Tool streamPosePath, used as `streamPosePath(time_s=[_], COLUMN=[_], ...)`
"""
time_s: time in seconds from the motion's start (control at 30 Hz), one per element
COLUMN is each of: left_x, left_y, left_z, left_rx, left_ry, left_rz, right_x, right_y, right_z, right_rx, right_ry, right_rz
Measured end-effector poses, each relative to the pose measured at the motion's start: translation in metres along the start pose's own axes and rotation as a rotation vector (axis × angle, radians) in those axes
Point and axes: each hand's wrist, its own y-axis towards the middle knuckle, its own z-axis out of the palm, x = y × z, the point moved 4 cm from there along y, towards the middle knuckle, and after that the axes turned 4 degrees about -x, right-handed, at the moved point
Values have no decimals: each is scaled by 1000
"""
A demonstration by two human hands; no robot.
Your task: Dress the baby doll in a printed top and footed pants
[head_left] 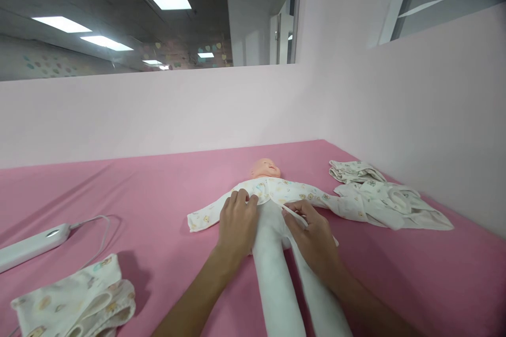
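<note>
A baby doll (265,168) lies on its back, dressed in a long-sleeved printed baby top (290,189) and white pants (272,263). My left hand (238,221) rests at the doll's waist with its fingers curled on the lower edge of the top. Across from it, my right hand (310,234) pinches a thin white fabric edge, apparently part of the top's front; its far end shows past the wrist. The top's sleeves stretch out to both sides. My palms hide the sides of the doll's waist.
The pink padded surface (169,195) meets white walls behind and at right. Crumpled printed baby clothes (395,205) lie at the right, near the top's sleeve. At the left are a folded printed cloth (75,300) and a white device (35,246) with a cord.
</note>
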Motion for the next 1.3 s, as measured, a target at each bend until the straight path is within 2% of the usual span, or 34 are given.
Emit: streamPosePath(time_s=[0.1,0.17,0.3,0.37,0.6,0.83,1.07,1.3], left_x=[0,2,4,1,-21,-32,-32,-40], left_y=[1,2,1,1,-4,-7,-9,-11], left_z=[-6,-11,-14,-15,-10,-5,-4,-4], left_rx=[-8,14,190,215,192,65,-19,-129], left_ry=[-65,-200,-576,-645,-557,-360,-384,-353], left_rz=[-13,-83,-288,-314,-152,-6,3,84], right_x=[-3,-4,-5,-5,-4,-6,-5,-3], right_y=[-1,-1,-1,-1,-4,-4,-6,-7], right_z=[1,2,1,-1,-5,-4,-4,-4], right_rx=[-6,-8,-15,-19,-7,1,13,22], right_ry=[2,23,57,77,173,274,295,291], right_rz=[-24,-43,-10,36,140,189,211,239])
